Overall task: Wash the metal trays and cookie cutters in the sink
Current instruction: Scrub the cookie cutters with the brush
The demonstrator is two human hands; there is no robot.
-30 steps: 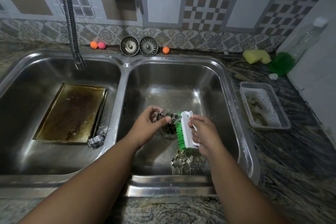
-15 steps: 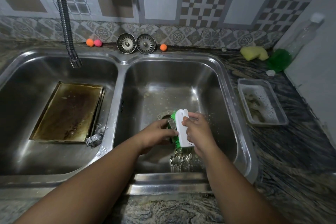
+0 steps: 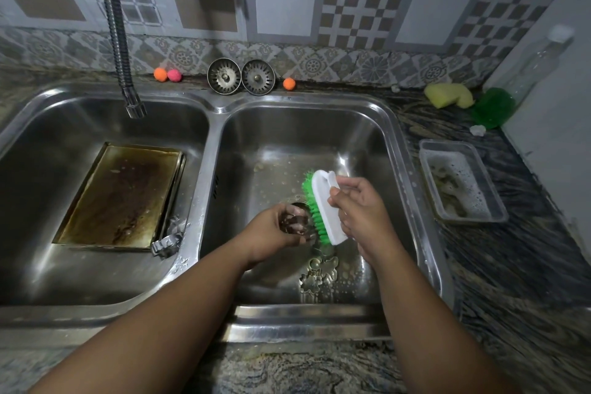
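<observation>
Low in the sink's right basin, left hand still grips cookie cutter, right hand grips brush, bristles now against it: mid-scrub.

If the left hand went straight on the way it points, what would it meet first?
Most likely the green bristles of the brush, gripped by the right hand. The cookie cutter in the left hand looks nearly against them; blur hides whether they touch.

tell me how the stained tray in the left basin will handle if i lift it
The tray is probably stiff: flat sheet metal with a raised rim. Its wet brown film likely makes it slippery. Broad and thin, it seems awkward rather than heavy.
</observation>
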